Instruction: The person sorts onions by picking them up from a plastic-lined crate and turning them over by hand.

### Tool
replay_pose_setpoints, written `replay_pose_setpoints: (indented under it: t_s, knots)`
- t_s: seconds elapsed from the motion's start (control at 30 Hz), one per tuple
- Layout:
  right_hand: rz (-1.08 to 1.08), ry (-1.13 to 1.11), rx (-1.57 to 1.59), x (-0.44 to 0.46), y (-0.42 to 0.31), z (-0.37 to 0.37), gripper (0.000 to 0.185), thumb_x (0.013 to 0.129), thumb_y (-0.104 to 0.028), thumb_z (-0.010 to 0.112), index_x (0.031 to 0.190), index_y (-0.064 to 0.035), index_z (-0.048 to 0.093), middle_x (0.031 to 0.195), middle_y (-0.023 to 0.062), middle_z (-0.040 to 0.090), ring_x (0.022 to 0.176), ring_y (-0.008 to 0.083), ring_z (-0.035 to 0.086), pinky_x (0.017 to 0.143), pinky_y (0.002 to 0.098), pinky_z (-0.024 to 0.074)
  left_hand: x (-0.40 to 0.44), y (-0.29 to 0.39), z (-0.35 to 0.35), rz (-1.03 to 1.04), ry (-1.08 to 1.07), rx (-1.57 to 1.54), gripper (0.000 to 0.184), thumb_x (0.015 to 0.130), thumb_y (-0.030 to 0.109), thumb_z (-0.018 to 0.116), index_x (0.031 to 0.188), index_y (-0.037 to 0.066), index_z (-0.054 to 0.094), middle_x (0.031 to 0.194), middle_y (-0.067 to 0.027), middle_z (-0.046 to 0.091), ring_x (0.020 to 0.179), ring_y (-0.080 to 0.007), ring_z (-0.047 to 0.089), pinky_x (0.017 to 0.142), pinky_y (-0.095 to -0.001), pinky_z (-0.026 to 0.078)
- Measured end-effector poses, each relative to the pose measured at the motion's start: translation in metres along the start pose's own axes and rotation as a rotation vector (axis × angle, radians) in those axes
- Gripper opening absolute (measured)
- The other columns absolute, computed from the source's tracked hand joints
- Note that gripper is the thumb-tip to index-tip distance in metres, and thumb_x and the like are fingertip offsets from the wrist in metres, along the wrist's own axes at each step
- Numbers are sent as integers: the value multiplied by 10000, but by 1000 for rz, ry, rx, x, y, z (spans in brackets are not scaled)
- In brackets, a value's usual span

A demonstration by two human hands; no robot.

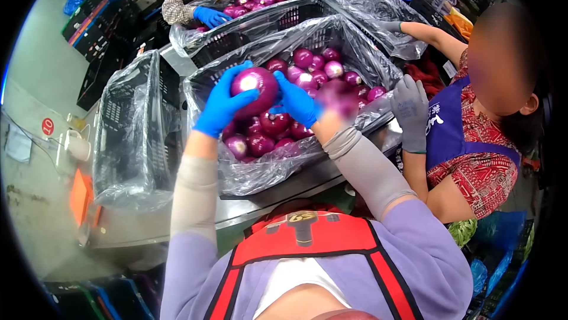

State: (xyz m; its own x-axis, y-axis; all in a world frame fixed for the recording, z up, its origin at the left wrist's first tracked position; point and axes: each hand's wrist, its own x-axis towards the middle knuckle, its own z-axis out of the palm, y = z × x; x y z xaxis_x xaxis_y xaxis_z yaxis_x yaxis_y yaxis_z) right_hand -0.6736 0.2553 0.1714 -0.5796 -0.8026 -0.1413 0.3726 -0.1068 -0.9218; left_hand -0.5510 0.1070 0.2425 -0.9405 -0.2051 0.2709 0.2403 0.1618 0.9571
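Note:
Above a plastic-lined black crate (201,89) full of red onions, my two blue-gloved hands hold a large peeled red onion (255,91). My left hand (228,100) is wrapped round its left side and underside. Against its right side are the fingers of my right hand (297,100). The onion is shiny purple with a pale end facing up. Several more red onions (275,123) lie in the crate directly beneath my hands.
A plastic-lined crate (137,133) stands at the left. Across the table, a person in blue gloves (211,17) works at another onion crate (290,17). At the right is a co-worker in a purple apron (449,119), with one grey-gloved hand (409,107) near my crate.

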Motion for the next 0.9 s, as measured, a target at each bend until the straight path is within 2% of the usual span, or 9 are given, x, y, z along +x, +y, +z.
replay_pose_setpoints:
  t_s: [0.1, 0.27, 0.33, 0.53, 0.63, 0.67, 0.73, 0.77, 0.9]
  knots:
    - [19, -7, 149, -1, -4, -5, 675, 900, -675, 427, 1284, -131, 533, 1112, 73, 635, 919, 195, 613, 728, 373, 532, 10, -34, 10, 9, 66, -81, 653, 767, 189, 773, 1321, 20, 473, 1350, -126, 500, 1213, -208, 498, 1043, -339, 393]
    - [171, -8, 172, 5, 1, -13, 623, 906, -659, 427, 1271, -165, 534, 1139, 57, 627, 973, 206, 614, 757, 395, 541, 10, -69, 15, 6, 109, -84, 667, 790, 207, 771, 1344, 24, 446, 1358, -133, 487, 1220, -232, 494, 1037, -358, 410]
    - [189, -40, 161, 8, 1, -15, 604, 911, -637, 443, 1325, -199, 465, 1231, 58, 595, 1019, 213, 622, 757, 387, 550, 8, -70, 16, -13, 124, -77, 669, 794, 206, 770, 1348, 23, 443, 1360, -135, 485, 1222, -233, 492, 1039, -356, 408]
    - [239, -45, 194, 7, -2, -14, 600, 914, -619, 454, 1335, -190, 459, 1228, 62, 592, 1047, 216, 607, 774, 382, 542, 4, -74, 15, -26, 143, -72, 677, 798, 203, 771, 1360, 28, 435, 1363, -135, 483, 1227, -233, 489, 1042, -350, 403]
    - [246, -25, 202, 4, -1, -15, 590, 916, -612, 456, 1308, -174, 493, 1212, 70, 604, 1010, 216, 618, 791, 384, 540, 3, -76, 19, -47, 145, -111, 661, 810, 185, 758, 1364, 29, 432, 1357, -133, 488, 1221, -233, 492, 1038, -353, 412]
    - [132, -60, 123, 7, 10, -20, 582, 910, -617, 465, 1286, -176, 516, 1191, 64, 618, 988, 206, 624, 791, 375, 538, 2, -67, 21, -70, 130, -112, 649, 820, 164, 743, 1370, 30, 427, 1356, -135, 485, 1212, -230, 498, 1022, -352, 431]
    - [284, -24, 269, 2, -2, -13, 576, 906, -618, 473, 1274, -178, 526, 1160, 54, 634, 981, 196, 626, 787, 372, 537, 2, -71, 21, -50, 123, -113, 649, 822, 147, 734, 1378, 32, 421, 1344, -138, 489, 1202, -228, 503, 1003, -348, 448]
    - [292, -19, 272, 0, -3, -12, 571, 904, -622, 475, 1265, -184, 532, 1142, 47, 643, 976, 191, 628, 783, 373, 535, 1, -66, 22, -67, 118, -104, 656, 819, 138, 732, 1384, 32, 416, 1340, -136, 489, 1199, -231, 504, 1006, -348, 445]
    - [60, -42, -6, -2, 3, -16, 571, 901, -629, 474, 1266, -194, 534, 1150, 39, 641, 969, 192, 626, 796, 389, 528, 2, -66, 22, -93, 102, -107, 663, 816, 139, 734, 1385, 29, 413, 1354, -132, 479, 1204, -237, 500, 1017, -355, 435]
